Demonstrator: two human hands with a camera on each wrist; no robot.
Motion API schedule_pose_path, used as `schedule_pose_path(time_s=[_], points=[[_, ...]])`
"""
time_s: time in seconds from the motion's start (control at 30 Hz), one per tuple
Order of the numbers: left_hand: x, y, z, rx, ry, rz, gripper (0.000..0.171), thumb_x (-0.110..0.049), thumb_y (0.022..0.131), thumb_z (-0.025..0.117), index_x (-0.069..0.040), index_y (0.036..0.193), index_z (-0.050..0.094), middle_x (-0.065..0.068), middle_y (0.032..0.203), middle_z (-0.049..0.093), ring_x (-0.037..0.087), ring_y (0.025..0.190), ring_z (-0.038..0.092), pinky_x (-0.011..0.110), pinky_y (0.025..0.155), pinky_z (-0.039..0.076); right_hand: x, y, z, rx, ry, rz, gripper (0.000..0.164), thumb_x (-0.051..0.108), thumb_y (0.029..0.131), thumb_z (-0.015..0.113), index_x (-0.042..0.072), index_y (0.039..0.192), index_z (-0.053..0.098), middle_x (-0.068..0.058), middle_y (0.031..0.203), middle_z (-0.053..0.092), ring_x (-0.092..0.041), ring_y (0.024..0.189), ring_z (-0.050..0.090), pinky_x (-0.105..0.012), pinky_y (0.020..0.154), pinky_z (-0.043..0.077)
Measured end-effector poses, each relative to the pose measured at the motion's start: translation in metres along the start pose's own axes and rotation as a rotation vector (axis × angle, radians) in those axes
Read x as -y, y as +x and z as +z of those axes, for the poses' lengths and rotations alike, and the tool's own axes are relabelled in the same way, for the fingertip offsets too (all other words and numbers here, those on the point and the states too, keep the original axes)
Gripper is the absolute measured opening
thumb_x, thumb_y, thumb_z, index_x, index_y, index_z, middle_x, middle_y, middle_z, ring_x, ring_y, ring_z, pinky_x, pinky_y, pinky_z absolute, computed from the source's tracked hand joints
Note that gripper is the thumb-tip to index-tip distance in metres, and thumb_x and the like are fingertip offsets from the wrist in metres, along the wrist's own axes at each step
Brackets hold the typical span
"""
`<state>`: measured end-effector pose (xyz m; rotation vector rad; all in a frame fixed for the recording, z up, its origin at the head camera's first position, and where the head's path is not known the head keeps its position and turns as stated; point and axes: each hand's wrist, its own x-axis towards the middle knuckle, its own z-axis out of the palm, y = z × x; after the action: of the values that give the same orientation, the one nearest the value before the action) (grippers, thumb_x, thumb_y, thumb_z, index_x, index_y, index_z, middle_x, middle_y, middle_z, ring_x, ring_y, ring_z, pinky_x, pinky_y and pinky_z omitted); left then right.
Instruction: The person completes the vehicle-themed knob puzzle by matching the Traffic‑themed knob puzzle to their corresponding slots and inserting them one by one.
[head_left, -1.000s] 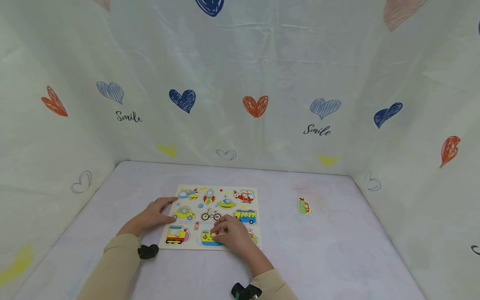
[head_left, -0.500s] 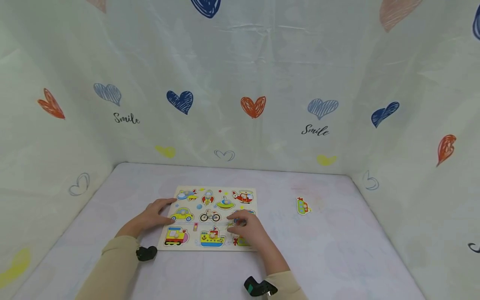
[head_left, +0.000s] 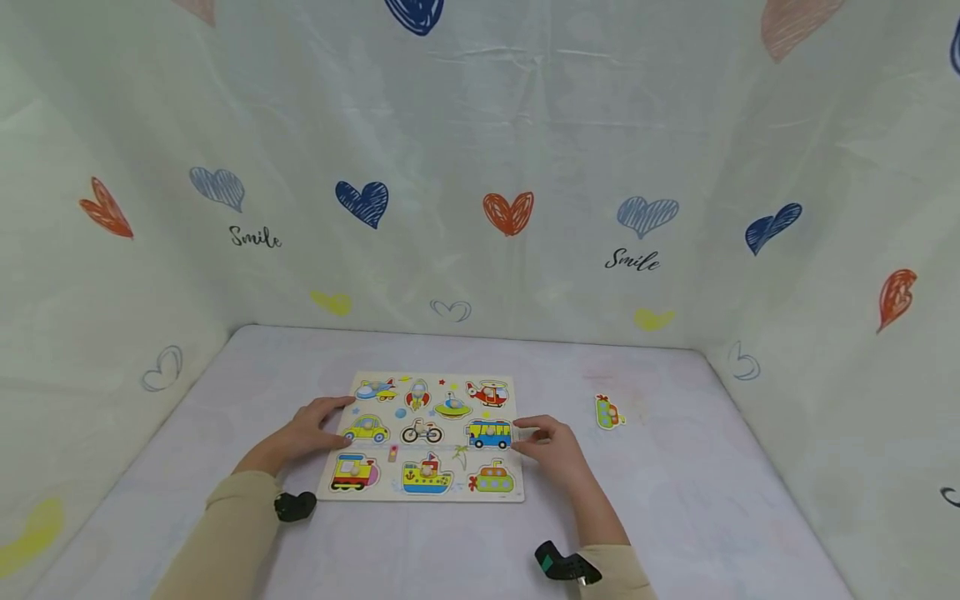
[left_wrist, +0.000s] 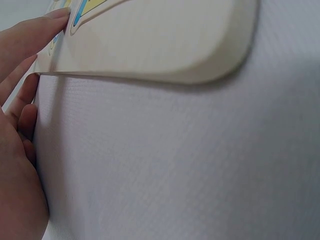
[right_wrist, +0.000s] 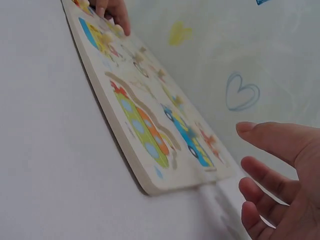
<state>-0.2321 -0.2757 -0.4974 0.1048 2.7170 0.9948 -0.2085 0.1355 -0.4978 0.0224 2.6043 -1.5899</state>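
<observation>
A pale puzzle board (head_left: 360, 493) lies flat on the white table, filled with brightly coloured vehicle pictures. My left hand (head_left: 303, 432) rests at its left edge, thumb and forefinger spread apart; the left wrist view has the thumb on the board's face. Just beyond the right edge, beside the blue and yellow bus piece (head_left: 489, 433), is my right hand (head_left: 555, 450), fingers parted and holding nothing. In the right wrist view, the submarine recess (right_wrist: 142, 127) shows a printed submarine inside its cut outline. A green and orange submarine piece (head_left: 609, 412) lies on the table farther right.
Other pieces with knobs sit in the board, among them the train (head_left: 354, 471), the ship (head_left: 427, 475) and the helicopter (head_left: 487, 392). Behind the white table (head_left: 675, 500) hangs a pale curtain (head_left: 570, 150) printed with hearts.
My right hand has moved right, from over the ship, across the board, to past its right edge, uncovering the bus and submarine spot. The left hand stays at the left edge.
</observation>
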Motion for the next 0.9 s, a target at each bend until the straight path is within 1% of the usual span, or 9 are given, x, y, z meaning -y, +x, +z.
schedule_pose_path(time_s=[0.2, 0.37, 0.53, 0.77, 0.9], points=[[0.001, -0.001, -0.001, 0.004, -0.012, 0.015, 0.082, -0.025, 0.079, 0.079, -0.005, 0.148, 0.038, 0.029, 0.149, 0.026, 0.049, 0.134, 0.020, 0.070, 0.105, 0.022, -0.013, 0.002, -0.028, -0.089, 0.013, 0.068, 0.033, 0.013, 0.082, 0.078, 0.014, 0.114, 0.072, -0.006, 0.106, 0.061, -0.023, 0.091, 0.051, -0.029, 0.068, 0.047], [0.000, -0.001, -0.001, 0.000, -0.007, 0.024, 0.082, -0.025, 0.080, 0.079, -0.004, 0.147, 0.038, 0.029, 0.149, 0.026, 0.050, 0.133, 0.021, 0.069, 0.105, 0.023, -0.026, 0.004, -0.049, -0.137, 0.016, 0.074, 0.033, 0.012, 0.082, 0.077, 0.010, 0.115, 0.072, -0.007, 0.108, 0.064, -0.022, 0.086, 0.052, -0.029, 0.065, 0.047], [-0.001, -0.002, -0.001, -0.003, -0.001, 0.022, 0.082, -0.024, 0.079, 0.079, -0.004, 0.147, 0.038, 0.029, 0.149, 0.026, 0.050, 0.133, 0.021, 0.070, 0.105, 0.023, -0.034, 0.004, -0.069, -0.154, -0.005, 0.059, 0.033, 0.012, 0.084, 0.076, 0.007, 0.116, 0.071, -0.009, 0.111, 0.065, -0.019, 0.082, 0.052, -0.027, 0.060, 0.047], [-0.004, -0.003, -0.001, -0.001, -0.002, 0.020, 0.083, -0.022, 0.078, 0.079, -0.004, 0.147, 0.038, 0.029, 0.149, 0.026, 0.050, 0.134, 0.020, 0.069, 0.106, 0.022, -0.044, 0.007, -0.091, -0.169, -0.036, 0.069, 0.036, 0.015, 0.086, 0.074, 0.005, 0.121, 0.068, -0.012, 0.118, 0.063, -0.020, 0.088, 0.054, -0.026, 0.064, 0.049], [-0.005, -0.004, -0.001, -0.002, -0.002, 0.020, 0.083, -0.021, 0.077, 0.080, -0.004, 0.147, 0.038, 0.029, 0.148, 0.027, 0.050, 0.133, 0.021, 0.068, 0.106, 0.023, -0.052, 0.009, -0.101, -0.185, -0.039, 0.076, 0.038, 0.015, 0.086, 0.074, 0.004, 0.121, 0.067, -0.014, 0.120, 0.061, -0.018, 0.088, 0.053, -0.024, 0.064, 0.049]])
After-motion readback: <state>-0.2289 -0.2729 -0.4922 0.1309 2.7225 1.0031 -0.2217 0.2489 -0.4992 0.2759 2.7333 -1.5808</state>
